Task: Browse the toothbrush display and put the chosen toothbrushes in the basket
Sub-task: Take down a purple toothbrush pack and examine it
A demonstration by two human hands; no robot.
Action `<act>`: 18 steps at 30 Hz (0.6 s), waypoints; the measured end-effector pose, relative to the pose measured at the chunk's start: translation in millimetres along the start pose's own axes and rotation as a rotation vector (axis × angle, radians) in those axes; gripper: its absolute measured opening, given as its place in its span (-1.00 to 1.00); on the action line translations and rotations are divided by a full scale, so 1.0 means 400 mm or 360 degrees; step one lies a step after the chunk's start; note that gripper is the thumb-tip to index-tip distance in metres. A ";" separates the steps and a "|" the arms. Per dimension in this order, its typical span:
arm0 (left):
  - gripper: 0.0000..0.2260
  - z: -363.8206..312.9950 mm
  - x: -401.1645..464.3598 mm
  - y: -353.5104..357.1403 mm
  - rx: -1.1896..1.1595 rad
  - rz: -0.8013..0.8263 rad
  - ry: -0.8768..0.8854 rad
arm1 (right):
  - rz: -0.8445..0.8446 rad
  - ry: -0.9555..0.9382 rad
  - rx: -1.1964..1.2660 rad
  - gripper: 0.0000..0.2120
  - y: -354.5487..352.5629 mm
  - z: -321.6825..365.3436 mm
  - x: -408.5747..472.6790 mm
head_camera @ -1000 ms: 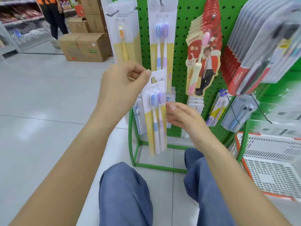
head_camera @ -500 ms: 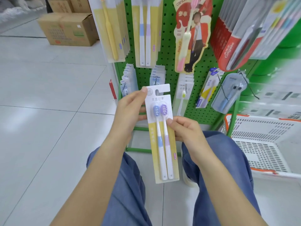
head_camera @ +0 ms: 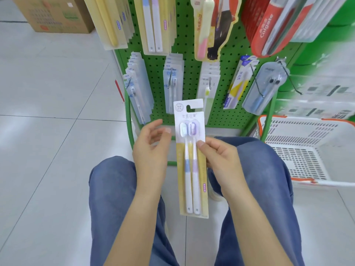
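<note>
Two-brush yellow-and-white card blister pack (head_camera: 192, 162): light, stiff, slightly slippery; right hand (head_camera: 221, 160) pinches its mid edge, left hand (head_camera: 151, 148) hovers beside it, fingers relaxed, holding nothing

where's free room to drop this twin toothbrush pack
The white basket, right of the right knee, shows only bare mesh floor. Bare floor tiles lie left of the green rack, whose pegs are crowded. The right hand grips the pack.
</note>
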State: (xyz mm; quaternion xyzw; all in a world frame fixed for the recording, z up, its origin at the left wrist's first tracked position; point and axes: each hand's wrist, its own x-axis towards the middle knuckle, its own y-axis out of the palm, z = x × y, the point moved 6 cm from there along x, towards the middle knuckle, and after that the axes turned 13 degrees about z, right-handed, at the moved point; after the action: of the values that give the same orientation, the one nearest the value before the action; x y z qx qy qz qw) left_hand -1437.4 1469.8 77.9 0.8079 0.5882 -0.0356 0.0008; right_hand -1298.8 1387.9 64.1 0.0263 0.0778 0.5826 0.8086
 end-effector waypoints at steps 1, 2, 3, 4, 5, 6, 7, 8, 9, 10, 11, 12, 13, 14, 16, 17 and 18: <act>-0.86 -0.006 -0.010 0.002 0.0052 -0.0025 0.0046 | -0.0033 -0.0026 -0.0066 -0.77 -0.001 -0.005 -0.001; -0.89 -0.009 -0.021 0.009 0.0088 -0.0021 0.0062 | -0.0060 -0.0059 -0.0168 -0.77 0.000 -0.008 -0.003; -0.90 -0.009 -0.031 0.017 0.0121 -0.0010 0.0055 | -0.0071 -0.0096 -0.0279 -0.79 0.005 -0.009 -0.006; -0.86 -0.009 -0.042 0.025 0.0153 -0.0003 0.0039 | -0.0073 -0.0131 -0.0372 -0.78 0.012 -0.008 -0.011; -0.81 -0.009 -0.051 0.030 0.0178 -0.0004 0.0026 | -0.0071 -0.0167 -0.0428 -0.77 0.019 -0.007 -0.015; -0.76 -0.009 -0.056 0.033 0.0192 -0.0018 0.0015 | -0.0067 -0.0196 -0.0464 -0.77 0.026 -0.004 -0.019; -0.74 -0.008 -0.058 0.033 0.0195 -0.0036 0.0006 | -0.0067 -0.0211 -0.0499 -0.78 0.031 -0.003 -0.021; -0.72 -0.007 -0.059 0.031 0.0193 -0.0044 -0.0002 | -0.0069 -0.0217 -0.0536 -0.80 0.034 -0.001 -0.023; -0.72 -0.008 -0.059 0.030 0.0192 -0.0039 -0.0009 | -0.0072 -0.0215 -0.0564 -0.82 0.034 -0.003 -0.024; -0.73 -0.007 -0.059 0.028 0.0194 -0.0026 -0.0013 | -0.0068 -0.0209 -0.0572 -0.82 0.033 -0.004 -0.024; -0.74 -0.005 -0.059 0.027 0.0198 -0.0014 -0.0017 | -0.0064 -0.0207 -0.0563 -0.81 0.031 -0.006 -0.026; -0.75 -0.003 -0.059 0.026 0.0206 -0.0004 -0.0020 | -0.0060 -0.0208 -0.0557 -0.80 0.029 -0.007 -0.029; -0.76 -0.001 -0.060 0.025 0.0215 0.0004 -0.0021 | -0.0055 -0.0214 -0.0555 -0.79 0.029 -0.007 -0.031; -0.77 0.000 -0.060 0.025 0.0225 0.0009 -0.0011 | -0.0049 -0.0222 -0.0559 -0.78 0.030 -0.006 -0.035; -0.79 -0.005 -0.062 0.028 0.0247 0.0026 0.0031 | -0.0061 -0.0237 -0.0552 -0.77 0.031 -0.005 -0.038; -0.77 -0.008 -0.064 0.033 0.0257 0.0041 0.0054 | -0.0075 -0.0246 -0.0529 -0.76 0.030 -0.003 -0.039; -0.74 -0.011 -0.068 0.037 0.0261 0.0058 0.0074 | -0.0088 -0.0251 -0.0486 -0.75 0.028 -0.001 -0.039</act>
State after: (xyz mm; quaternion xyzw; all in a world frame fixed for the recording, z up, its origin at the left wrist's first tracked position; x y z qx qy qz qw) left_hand -1431.2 1439.7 83.2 0.8164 0.5685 -0.0649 -0.0783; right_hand -1314.1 1376.8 66.7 -0.0533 -0.0745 0.5613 0.8225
